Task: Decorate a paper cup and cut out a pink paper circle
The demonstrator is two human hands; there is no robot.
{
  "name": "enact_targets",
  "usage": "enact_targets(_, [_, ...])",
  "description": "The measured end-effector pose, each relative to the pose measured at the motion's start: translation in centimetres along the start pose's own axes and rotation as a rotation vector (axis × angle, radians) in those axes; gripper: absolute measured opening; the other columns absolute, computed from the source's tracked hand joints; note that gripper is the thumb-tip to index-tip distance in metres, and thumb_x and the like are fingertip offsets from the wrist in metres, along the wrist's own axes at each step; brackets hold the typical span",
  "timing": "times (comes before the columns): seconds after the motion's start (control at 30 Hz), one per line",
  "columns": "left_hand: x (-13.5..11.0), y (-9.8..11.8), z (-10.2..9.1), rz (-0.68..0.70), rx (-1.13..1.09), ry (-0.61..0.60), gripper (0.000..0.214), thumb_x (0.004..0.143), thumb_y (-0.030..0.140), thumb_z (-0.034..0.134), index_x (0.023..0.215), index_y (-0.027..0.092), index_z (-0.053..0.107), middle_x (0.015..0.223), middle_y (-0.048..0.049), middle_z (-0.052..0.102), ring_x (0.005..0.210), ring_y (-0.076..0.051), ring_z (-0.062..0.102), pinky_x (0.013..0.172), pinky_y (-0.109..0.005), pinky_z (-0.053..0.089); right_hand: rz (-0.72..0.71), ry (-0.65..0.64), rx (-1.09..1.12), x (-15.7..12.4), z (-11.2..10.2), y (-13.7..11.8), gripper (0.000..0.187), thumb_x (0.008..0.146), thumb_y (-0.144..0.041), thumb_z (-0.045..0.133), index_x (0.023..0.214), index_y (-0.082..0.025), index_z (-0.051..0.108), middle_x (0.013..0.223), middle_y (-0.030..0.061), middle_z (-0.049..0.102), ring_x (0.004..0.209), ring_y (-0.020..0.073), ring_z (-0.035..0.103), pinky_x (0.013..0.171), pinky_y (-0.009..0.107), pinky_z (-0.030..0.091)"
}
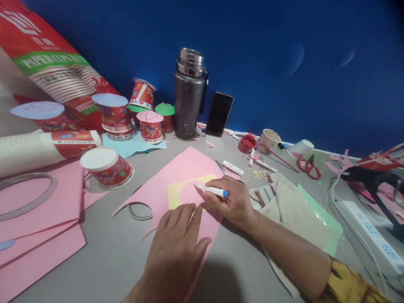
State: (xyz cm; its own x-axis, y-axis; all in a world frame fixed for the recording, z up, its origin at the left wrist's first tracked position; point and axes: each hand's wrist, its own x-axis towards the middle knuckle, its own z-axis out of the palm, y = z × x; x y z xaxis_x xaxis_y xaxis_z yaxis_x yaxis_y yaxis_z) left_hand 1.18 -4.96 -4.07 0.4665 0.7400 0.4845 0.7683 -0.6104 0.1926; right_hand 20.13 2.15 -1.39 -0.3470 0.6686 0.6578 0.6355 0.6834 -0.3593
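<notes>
My right hand [232, 200] grips a white marker pen [212, 190] with a blue end, its tip on a pink round paper piece [188, 192]. A faint curved line shows there. Under the round piece is a yellow paper [174, 192], which rests on a larger pink sheet [189, 164] with a curved cut-out on its left side. My left hand [178, 240] lies flat with fingers stretched over the lower edge of the papers. Just beyond my right hand, a scissor blade [221, 167] pokes out beside a white capped tube [232, 168].
Decorated paper cups [109, 168] and pink sheets [41, 252] occupy the left. At the back stand a dark flask [189, 97] and a phone [219, 114]. Rightward are red-handled scissors [309, 167], a cloth [293, 210] and a power strip [372, 235] with cables.
</notes>
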Motion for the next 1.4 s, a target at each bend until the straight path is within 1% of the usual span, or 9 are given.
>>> enact_targets(0.1, [-0.07,-0.01,0.05,-0.001,-0.001,0.005,0.039,0.093,0.022,0.064,0.129,0.006,0.062,0.115,-0.017,0.07,0.102,-0.034,0.06,0.087,-0.047,0.047,0.019,-0.002,0.016,-0.03,0.21,0.15,0.027,0.106,-0.041,0.061,0.098,-0.02,0.076,0.085,0.0058,0.082,0.075,0.0178,0.074,0.072,0.029,0.054])
enact_targets(0.23, [0.0,0.02,-0.04,-0.002,-0.009,0.001,0.036,0.092,0.022,0.064,0.125,0.007,0.063,0.116,-0.0172,0.069,0.103,-0.034,0.06,0.087,-0.048,0.046,0.004,0.016,0.088,-0.14,0.54,0.31,0.027,0.105,-0.044,0.062,0.099,-0.021,0.076,0.085,0.0051,0.082,0.075,0.0177,0.074,0.073,0.029,0.055])
enact_targets(0.47, [0.08,0.12,-0.2,-0.012,-0.031,-0.027,0.03,0.094,0.022,0.06,0.122,0.009,0.064,0.111,-0.0159,0.069,0.098,-0.033,0.06,0.083,-0.048,0.048,-0.027,-0.026,0.21,-0.12,0.63,0.31,0.025,0.103,-0.044,0.066,0.1,-0.021,0.076,0.085,0.005,0.082,0.072,0.0166,0.073,0.071,0.029,0.055])
enact_targets(0.6, [0.0,0.08,-0.06,-0.027,-0.028,-0.038,0.031,0.096,0.023,0.058,0.123,0.01,0.064,0.113,-0.0161,0.069,0.099,-0.033,0.061,0.083,-0.048,0.048,-0.053,-0.029,0.222,-0.07,0.73,0.39,0.021,0.102,-0.04,0.068,0.101,-0.02,0.075,0.087,0.0052,0.082,0.073,0.0165,0.073,0.073,0.029,0.055])
enact_targets(0.73, [-0.02,0.06,-0.14,-0.028,-0.032,-0.04,0.031,0.098,0.025,0.057,0.126,0.012,0.063,0.114,-0.0156,0.069,0.1,-0.032,0.062,0.085,-0.047,0.047,-0.036,-0.057,0.22,-0.07,0.76,0.38,0.019,0.101,-0.038,0.069,0.102,-0.02,0.076,0.089,0.0049,0.082,0.075,0.0167,0.074,0.074,0.028,0.056])
enact_targets(0.87, [0.06,0.08,-0.32,-0.015,-0.03,-0.043,0.034,0.098,0.025,0.058,0.127,0.009,0.062,0.113,-0.0167,0.069,0.099,-0.033,0.061,0.084,-0.048,0.047,-0.026,-0.078,0.201,-0.12,0.74,0.37,0.021,0.102,-0.04,0.068,0.102,-0.021,0.076,0.091,0.005,0.083,0.077,0.0172,0.075,0.075,0.029,0.057])
enact_targets(1.0, [0.12,0.06,-0.35,0.001,-0.012,-0.037,0.034,0.098,0.024,0.058,0.127,0.007,0.062,0.115,-0.0183,0.068,0.1,-0.034,0.06,0.084,-0.049,0.048,0.004,-0.053,0.164,-0.08,0.77,0.46,0.025,0.103,-0.043,0.065,0.1,-0.022,0.077,0.089,0.0051,0.083,0.077,0.0172,0.075,0.076,0.029,0.057])
enact_targets(1.13, [0.14,0.05,-0.39,0.012,0.012,-0.022,0.035,0.098,0.023,0.057,0.127,0.005,0.062,0.115,-0.0187,0.068,0.1,-0.034,0.059,0.084,-0.048,0.047,0.046,-0.005,0.127,-0.01,0.72,0.41,0.023,0.101,-0.041,0.068,0.098,-0.02,0.077,0.089,0.0056,0.083,0.077,0.0181,0.076,0.075,0.028,0.057])
enact_targets(1.4, [0.07,0.15,-0.3,-0.007,0.008,-0.017,0.037,0.097,0.022,0.057,0.129,0.006,0.061,0.114,-0.018,0.069,0.1,-0.033,0.06,0.085,-0.048,0.047,0.182,-0.009,0.066,-0.4,0.41,0.36,0.023,0.099,-0.042,0.07,0.097,-0.021,0.078,0.09,0.0063,0.083,0.079,0.0202,0.078,0.074,0.03,0.057])
